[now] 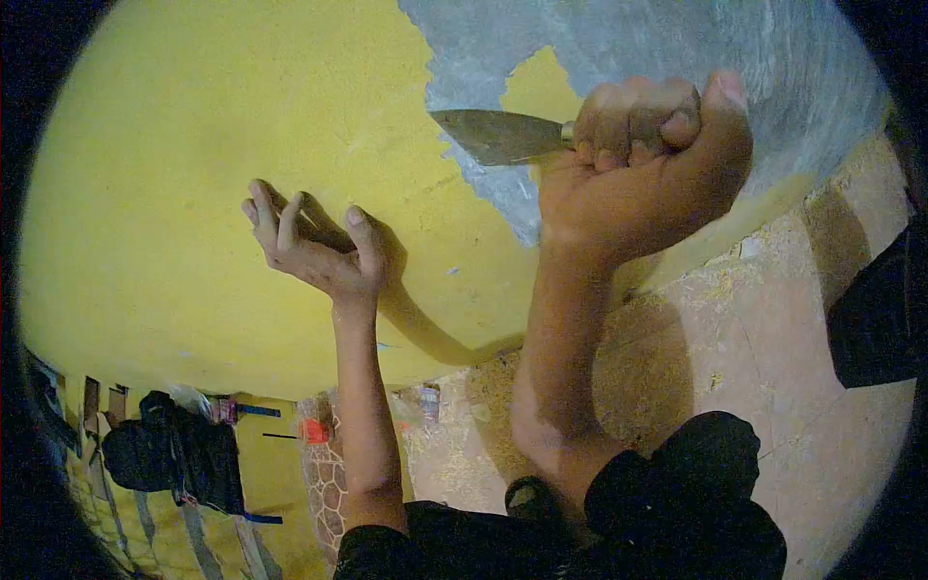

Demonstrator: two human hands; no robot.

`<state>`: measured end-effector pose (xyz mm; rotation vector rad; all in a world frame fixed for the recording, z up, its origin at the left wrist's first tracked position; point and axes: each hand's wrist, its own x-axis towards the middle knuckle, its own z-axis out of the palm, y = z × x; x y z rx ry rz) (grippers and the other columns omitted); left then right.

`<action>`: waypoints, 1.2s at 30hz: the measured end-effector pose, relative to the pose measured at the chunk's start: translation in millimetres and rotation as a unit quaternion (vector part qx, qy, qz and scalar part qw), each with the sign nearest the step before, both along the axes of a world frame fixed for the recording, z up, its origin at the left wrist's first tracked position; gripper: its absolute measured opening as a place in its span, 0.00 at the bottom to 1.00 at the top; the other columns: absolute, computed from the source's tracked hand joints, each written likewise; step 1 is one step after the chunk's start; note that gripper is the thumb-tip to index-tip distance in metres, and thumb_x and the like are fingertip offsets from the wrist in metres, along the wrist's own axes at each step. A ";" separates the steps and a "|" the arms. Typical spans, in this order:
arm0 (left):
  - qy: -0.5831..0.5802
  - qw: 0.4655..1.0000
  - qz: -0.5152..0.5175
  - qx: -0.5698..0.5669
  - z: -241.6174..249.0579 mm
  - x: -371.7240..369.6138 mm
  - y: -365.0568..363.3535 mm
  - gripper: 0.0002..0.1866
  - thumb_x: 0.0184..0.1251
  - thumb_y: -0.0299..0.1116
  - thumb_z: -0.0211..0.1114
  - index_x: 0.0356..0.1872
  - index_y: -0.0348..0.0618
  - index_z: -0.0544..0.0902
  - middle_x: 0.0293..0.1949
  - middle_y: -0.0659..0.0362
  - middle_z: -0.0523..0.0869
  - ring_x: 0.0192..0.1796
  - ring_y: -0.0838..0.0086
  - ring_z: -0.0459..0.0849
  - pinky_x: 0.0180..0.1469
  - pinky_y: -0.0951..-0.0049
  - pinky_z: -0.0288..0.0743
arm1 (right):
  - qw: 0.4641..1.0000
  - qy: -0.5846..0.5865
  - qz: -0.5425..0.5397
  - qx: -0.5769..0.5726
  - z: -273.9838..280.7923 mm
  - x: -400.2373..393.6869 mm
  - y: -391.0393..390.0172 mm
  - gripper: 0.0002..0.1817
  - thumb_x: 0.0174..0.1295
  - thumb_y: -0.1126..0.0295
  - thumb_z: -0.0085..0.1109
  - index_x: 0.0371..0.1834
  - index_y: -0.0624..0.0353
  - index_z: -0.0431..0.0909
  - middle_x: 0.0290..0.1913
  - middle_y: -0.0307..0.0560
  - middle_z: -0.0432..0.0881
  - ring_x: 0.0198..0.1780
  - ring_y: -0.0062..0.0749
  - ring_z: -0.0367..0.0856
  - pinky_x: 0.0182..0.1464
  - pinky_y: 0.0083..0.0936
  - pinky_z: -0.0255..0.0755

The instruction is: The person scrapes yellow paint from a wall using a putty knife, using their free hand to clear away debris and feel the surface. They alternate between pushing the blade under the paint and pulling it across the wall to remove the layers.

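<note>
Head view: two hands, one scraper (498, 135), one yellow wall (222, 145).

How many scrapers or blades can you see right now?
1. The scraper is gripped in the right hand, blade against the wall at the edge of the yellow paint. The left hand rests bare on the wall. Others may lie out of view.

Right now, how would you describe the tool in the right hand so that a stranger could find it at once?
Start at the big yellow wall, then go to the grey scraped area at its upper right. There the right hand grips a scraper in a fist. Its flat, wide metal blade points left at the edge of the remaining paint, the only metal thing on the wall.
</note>
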<state>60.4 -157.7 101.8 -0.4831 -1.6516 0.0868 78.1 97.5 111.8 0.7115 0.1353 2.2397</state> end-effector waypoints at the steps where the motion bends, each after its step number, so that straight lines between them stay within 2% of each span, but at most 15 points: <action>1: 0.001 1.000 0.004 -0.003 3.4 -3.0 0.5 0.24 0.60 0.41 0.60 0.53 0.40 0.66 0.66 0.40 0.62 0.68 0.48 0.60 0.70 0.46 0.46 | 1.000 0.000 -0.004 -0.008 0.5 0.0 -0.1 0.20 0.65 0.63 0.42 0.14 0.48 0.55 0.08 0.34 0.53 0.07 0.20 0.47 0.10 0.21 0.46; 8: -0.003 1.000 0.001 -0.009 2.8 -4.8 -2.0 0.24 0.60 0.41 0.60 0.53 0.40 0.66 0.66 0.40 0.62 0.68 0.48 0.59 0.70 0.47 0.46 | 0.999 -0.028 -0.025 -0.036 1.9 -1.4 -4.2 0.21 0.66 0.64 0.41 0.13 0.48 0.52 0.08 0.35 0.53 0.07 0.21 0.46 0.10 0.21 0.46; 11: -0.011 1.000 -0.018 -0.002 2.4 -5.8 -0.2 0.25 0.62 0.43 0.60 0.53 0.37 0.65 0.66 0.38 0.60 0.70 0.44 0.55 0.71 0.46 0.43 | 0.997 -0.039 -0.040 -0.052 3.0 -2.9 -6.8 0.21 0.66 0.64 0.41 0.13 0.47 0.52 0.08 0.35 0.53 0.07 0.21 0.46 0.10 0.21 0.46; 13: -0.022 1.000 0.010 0.020 0.4 -2.1 -1.1 0.25 0.62 0.42 0.60 0.53 0.37 0.65 0.66 0.38 0.60 0.70 0.45 0.55 0.71 0.46 0.43 | 0.997 -0.040 -0.036 -0.048 4.4 -5.9 -12.9 0.21 0.66 0.64 0.41 0.13 0.47 0.51 0.08 0.35 0.53 0.07 0.22 0.46 0.10 0.21 0.46; 16: -0.015 1.000 0.019 0.001 1.3 -2.3 -0.9 0.25 0.59 0.41 0.60 0.54 0.40 0.66 0.67 0.39 0.60 0.69 0.46 0.57 0.70 0.48 0.45 | 0.978 -0.185 -0.096 0.027 3.3 -22.8 -26.2 0.22 0.67 0.62 0.40 0.12 0.47 0.51 0.08 0.34 0.53 0.07 0.20 0.45 0.10 0.21 0.44; 17: -0.017 1.000 0.016 -0.002 1.6 -2.8 0.6 0.25 0.59 0.41 0.60 0.54 0.40 0.66 0.67 0.39 0.60 0.69 0.46 0.57 0.70 0.48 0.45 | 0.977 -0.187 -0.098 0.024 -5.8 -22.5 -23.1 0.22 0.67 0.62 0.40 0.12 0.47 0.51 0.08 0.34 0.53 0.07 0.20 0.45 0.10 0.21 0.44; 18: -0.013 1.000 0.010 0.005 1.1 -3.2 2.0 0.25 0.59 0.41 0.60 0.53 0.40 0.66 0.67 0.39 0.60 0.69 0.46 0.57 0.70 0.47 0.45 | 0.999 -0.019 -0.028 -0.015 -18.2 -21.3 -16.7 0.15 0.67 0.65 0.40 0.20 0.52 0.58 0.12 0.37 0.58 0.10 0.25 0.53 0.14 0.23 0.54; 19: -0.007 1.000 0.008 0.015 1.0 -3.5 1.9 0.25 0.59 0.41 0.60 0.53 0.39 0.66 0.67 0.39 0.60 0.69 0.46 0.57 0.70 0.47 0.46 | 0.986 0.153 0.046 -0.051 -20.1 -20.0 -13.5 0.10 0.67 0.67 0.41 0.28 0.56 0.65 0.16 0.40 0.64 0.13 0.30 0.62 0.19 0.26 0.64; 20: -0.007 1.000 0.011 0.018 1.1 -3.2 0.5 0.25 0.59 0.41 0.60 0.53 0.39 0.66 0.67 0.39 0.60 0.69 0.46 0.57 0.70 0.47 0.46 | 0.986 0.153 0.049 -0.049 -21.2 -20.5 -14.8 0.10 0.67 0.67 0.41 0.28 0.56 0.65 0.16 0.40 0.64 0.13 0.30 0.62 0.19 0.26 0.64; 23: -0.008 1.000 0.008 -0.003 3.1 -3.7 0.2 0.24 0.59 0.41 0.60 0.53 0.40 0.67 0.67 0.39 0.60 0.69 0.46 0.57 0.70 0.47 0.46 | 0.998 0.035 0.027 -0.047 -19.4 -20.7 -19.1 0.12 0.67 0.65 0.42 0.24 0.54 0.62 0.14 0.38 0.61 0.11 0.27 0.58 0.17 0.25 0.59; 25: -0.033 0.999 -0.007 0.001 3.0 -1.2 1.6 0.25 0.62 0.42 0.60 0.53 0.37 0.65 0.67 0.37 0.58 0.71 0.44 0.53 0.71 0.47 0.43 | 0.998 -0.047 0.007 -0.051 -15.2 -21.4 -23.9 0.15 0.67 0.63 0.42 0.22 0.52 0.60 0.13 0.36 0.59 0.10 0.25 0.56 0.15 0.24 0.56; 29: -0.039 0.999 0.016 -0.011 3.4 0.3 -0.4 0.25 0.62 0.41 0.60 0.54 0.37 0.65 0.67 0.37 0.58 0.71 0.44 0.52 0.71 0.47 0.43 | 0.977 -0.204 -0.033 -0.056 -3.9 -24.7 -30.2 0.19 0.66 0.60 0.44 0.16 0.48 0.55 0.11 0.33 0.54 0.09 0.21 0.50 0.12 0.22 0.50; 31: -0.021 1.000 -0.009 0.008 2.4 -3.2 0.2 0.24 0.59 0.41 0.60 0.53 0.40 0.67 0.66 0.40 0.61 0.69 0.46 0.56 0.70 0.46 0.46 | 0.958 -0.277 -0.052 -0.060 -0.5 -29.5 -29.1 0.22 0.66 0.58 0.44 0.14 0.46 0.53 0.10 0.32 0.52 0.08 0.19 0.48 0.11 0.21 0.47; 36: -0.014 1.000 0.012 0.005 1.9 -2.3 -0.3 0.25 0.58 0.41 0.61 0.53 0.40 0.67 0.66 0.40 0.61 0.69 0.45 0.56 0.70 0.46 0.45 | 0.931 -0.341 -0.130 -0.013 -16.5 -47.0 -35.5 0.20 0.64 0.60 0.44 0.14 0.48 0.56 0.11 0.33 0.54 0.09 0.21 0.52 0.13 0.19 0.52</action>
